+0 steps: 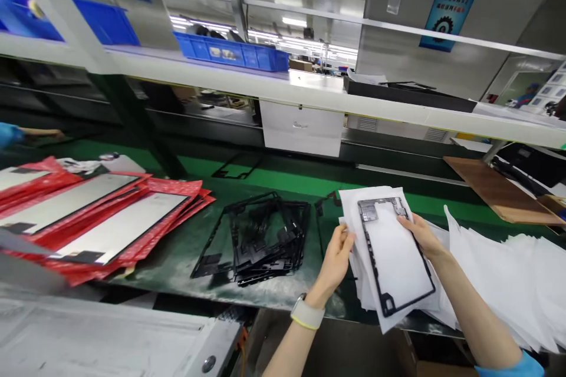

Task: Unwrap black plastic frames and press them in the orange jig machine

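My left hand (336, 256), with a watch on the wrist, pinches the left edge of a white sheet (354, 203). A thin black frame (375, 268) lies on top of that sheet. My right hand (422, 234) grips the frame's upper right edge, its thumb on the frame. More white sheets (499, 265) lie beneath and to the right. Left of my hands, a loose pile of black frames (269, 241) rests on the green bench (177, 271).
Red wrapped panels (128, 224) are stacked at the left. A shelf (221, 79) with a blue bin (230, 52) and a black tray (407, 94) crosses above the bench. Brown cardboard (504, 188) lies at the right. Another person's hand (46, 132) shows at the far left.
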`<act>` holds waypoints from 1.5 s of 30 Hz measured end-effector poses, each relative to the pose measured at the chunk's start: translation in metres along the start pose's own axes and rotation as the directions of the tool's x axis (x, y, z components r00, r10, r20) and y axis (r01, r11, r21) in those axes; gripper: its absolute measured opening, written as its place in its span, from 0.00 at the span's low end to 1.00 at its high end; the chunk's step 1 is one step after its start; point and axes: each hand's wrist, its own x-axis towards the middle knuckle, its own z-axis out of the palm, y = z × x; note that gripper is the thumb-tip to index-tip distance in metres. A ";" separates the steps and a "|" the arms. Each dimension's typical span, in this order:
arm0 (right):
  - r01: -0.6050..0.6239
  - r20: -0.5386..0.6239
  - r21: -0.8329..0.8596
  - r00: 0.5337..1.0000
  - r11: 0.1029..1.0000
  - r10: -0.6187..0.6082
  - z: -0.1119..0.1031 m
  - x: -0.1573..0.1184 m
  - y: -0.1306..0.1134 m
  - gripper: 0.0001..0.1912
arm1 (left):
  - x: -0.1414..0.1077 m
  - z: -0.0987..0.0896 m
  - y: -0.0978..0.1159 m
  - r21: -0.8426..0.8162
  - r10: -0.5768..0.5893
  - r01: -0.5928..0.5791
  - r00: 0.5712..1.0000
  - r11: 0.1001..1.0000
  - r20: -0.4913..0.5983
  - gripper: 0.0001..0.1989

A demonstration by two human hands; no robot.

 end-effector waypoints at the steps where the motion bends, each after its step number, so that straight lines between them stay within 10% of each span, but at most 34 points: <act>1: -0.027 -0.017 0.004 1.000 1.000 0.027 -0.010 -0.003 0.002 0.30 | 0.003 0.006 -0.008 0.006 -0.018 0.017 1.000 1.000 0.020 0.33; 9: -0.075 -0.150 -0.305 0.988 0.949 0.030 -0.068 -0.014 0.027 0.27 | 0.012 0.027 -0.068 0.120 -0.297 0.285 0.949 0.951 0.103 0.36; 15: -0.021 -0.307 -0.732 0.903 0.681 -0.301 -0.068 -0.004 0.058 0.31 | -0.018 0.014 -0.064 0.381 -0.319 0.217 0.920 0.899 0.227 0.41; 18: 0.088 -0.100 -0.918 0.892 0.387 -0.442 -0.047 -0.016 0.054 0.23 | -0.042 0.012 -0.053 0.530 -0.314 0.142 0.917 0.836 0.248 0.52; 23: 0.323 0.341 -0.862 0.940 0.390 -0.023 -0.004 -0.070 0.027 0.15 | -0.082 0.011 -0.048 0.726 -0.261 -0.097 0.894 0.680 0.364 0.65; 29: 0.332 0.374 -0.906 0.918 0.262 0.134 0.014 -0.121 0.027 0.20 | -0.106 -0.009 -0.063 0.713 0.006 -0.376 0.886 0.592 0.463 0.52; 36: 0.361 0.415 -0.809 0.910 0.464 0.015 -0.006 -0.117 0.005 0.09 | -0.084 -0.041 0.042 0.644 0.558 -0.584 0.781 0.495 0.281 0.21; 38: 0.412 0.350 -0.805 0.911 0.426 -0.220 -0.014 -0.110 -0.024 0.17 | -0.076 -0.057 0.089 0.648 0.551 -0.481 0.827 0.590 0.111 0.16; 41: 0.531 0.367 -0.821 0.772 0.208 -0.519 -0.016 -0.107 -0.087 0.21 | -0.063 -0.080 0.142 0.654 0.412 -0.313 0.911 0.689 0.002 0.17; 45: 0.784 0.700 -0.618 0.582 0.057 -0.415 0.034 -0.115 -0.166 0.17 | -0.049 -0.091 0.172 0.640 0.187 -0.252 0.968 0.725 0.169 0.16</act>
